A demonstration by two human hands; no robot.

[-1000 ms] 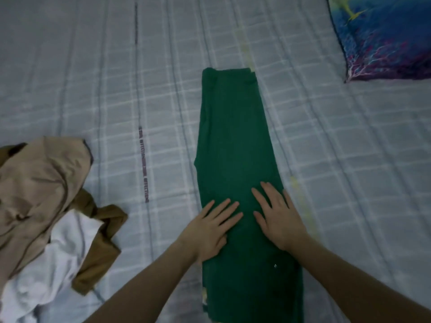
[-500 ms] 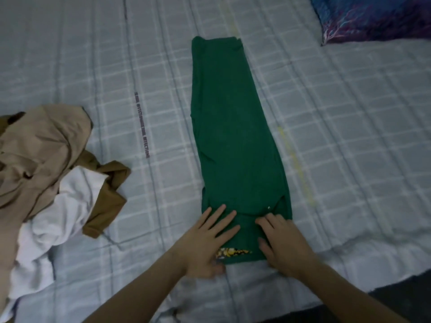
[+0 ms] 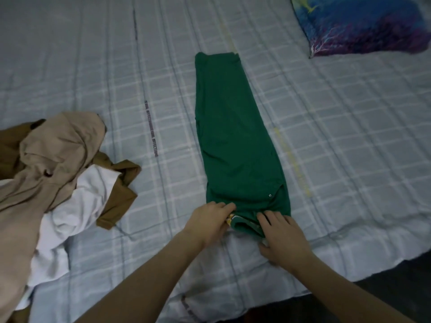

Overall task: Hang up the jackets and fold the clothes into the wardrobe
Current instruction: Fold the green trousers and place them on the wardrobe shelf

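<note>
Head view: both hands [image 3: 247,226] at green garment's [image 3: 235,136] near hem

A long folded garment [image 3: 235,141] lies on the bed [image 3: 349,148], about mid-frame, running from the near edge away toward the far side. At its near end sit both hands: the left hand [image 3: 207,223] on the left corner, the right hand [image 3: 283,238] on the right corner (both touching the hem). Well to the left lies a heap of clothes [image 3: 53,173], apart from the garment. A pillow [image 3: 363,24] rests at the far right, behind everything else.
</note>
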